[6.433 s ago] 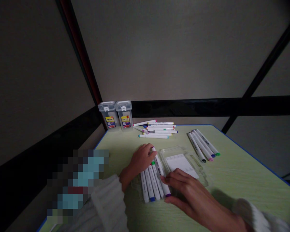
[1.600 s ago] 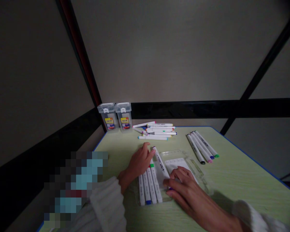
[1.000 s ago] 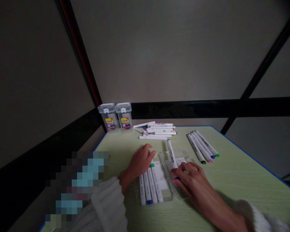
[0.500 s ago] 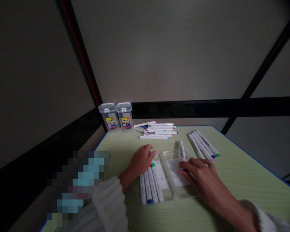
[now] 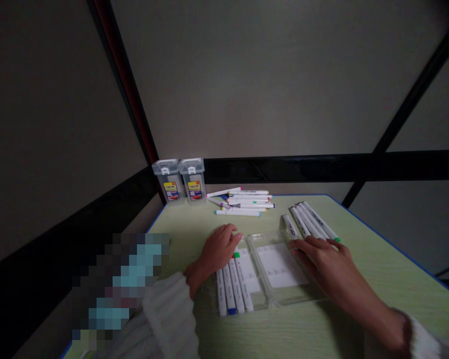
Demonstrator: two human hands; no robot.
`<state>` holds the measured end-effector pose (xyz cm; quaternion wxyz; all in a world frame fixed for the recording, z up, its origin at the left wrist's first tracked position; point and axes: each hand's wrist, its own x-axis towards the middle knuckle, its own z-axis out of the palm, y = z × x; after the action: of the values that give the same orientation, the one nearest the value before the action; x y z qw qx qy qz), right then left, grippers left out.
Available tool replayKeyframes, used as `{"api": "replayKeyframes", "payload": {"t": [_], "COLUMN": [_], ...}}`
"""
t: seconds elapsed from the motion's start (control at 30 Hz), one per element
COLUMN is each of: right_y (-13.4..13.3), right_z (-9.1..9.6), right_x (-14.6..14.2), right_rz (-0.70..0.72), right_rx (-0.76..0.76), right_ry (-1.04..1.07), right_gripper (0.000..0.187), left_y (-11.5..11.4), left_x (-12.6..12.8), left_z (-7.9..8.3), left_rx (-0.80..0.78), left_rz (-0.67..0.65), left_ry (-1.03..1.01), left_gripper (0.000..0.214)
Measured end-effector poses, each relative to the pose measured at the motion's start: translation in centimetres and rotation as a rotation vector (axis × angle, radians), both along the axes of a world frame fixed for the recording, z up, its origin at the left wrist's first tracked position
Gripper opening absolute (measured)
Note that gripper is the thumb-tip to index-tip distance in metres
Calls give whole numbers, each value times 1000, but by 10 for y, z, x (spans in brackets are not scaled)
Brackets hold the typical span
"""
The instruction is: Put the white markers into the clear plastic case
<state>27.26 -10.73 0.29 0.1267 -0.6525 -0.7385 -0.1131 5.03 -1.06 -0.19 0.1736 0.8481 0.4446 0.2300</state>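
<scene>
An opened clear plastic case lies on the table, with several white markers side by side in its left half. My left hand rests over the top of those markers, its fingers loosely spread. Between the fingertips of my right hand is a white marker, pointing up and away; its lower end is hidden. That marker is just left of a row of several white markers with coloured ends. A printed white sheet shows in the case's right half.
Two clear lidded containers with yellow labels stand at the back left. Beside them lies a loose pile of white markers. A blue edge borders the table on the right. Walls rise behind.
My right hand has moved right with the marker, from over the case's right half to beside the row, and the marker now leans left. My left hand stays put.
</scene>
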Motion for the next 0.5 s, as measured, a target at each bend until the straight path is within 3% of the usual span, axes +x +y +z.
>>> {"api": "replayKeyframes", "payload": {"t": [0.5], "right_y": [0], "right_z": [-6], "right_x": [15], "right_rz": [-86], "right_rx": [19], "right_ry": [-92], "right_gripper": [28], "left_y": [0], "left_x": [0], "left_z": [1], "left_rx": [-13], "left_rz": [1], "left_ry": [10], "left_gripper": [22]}}
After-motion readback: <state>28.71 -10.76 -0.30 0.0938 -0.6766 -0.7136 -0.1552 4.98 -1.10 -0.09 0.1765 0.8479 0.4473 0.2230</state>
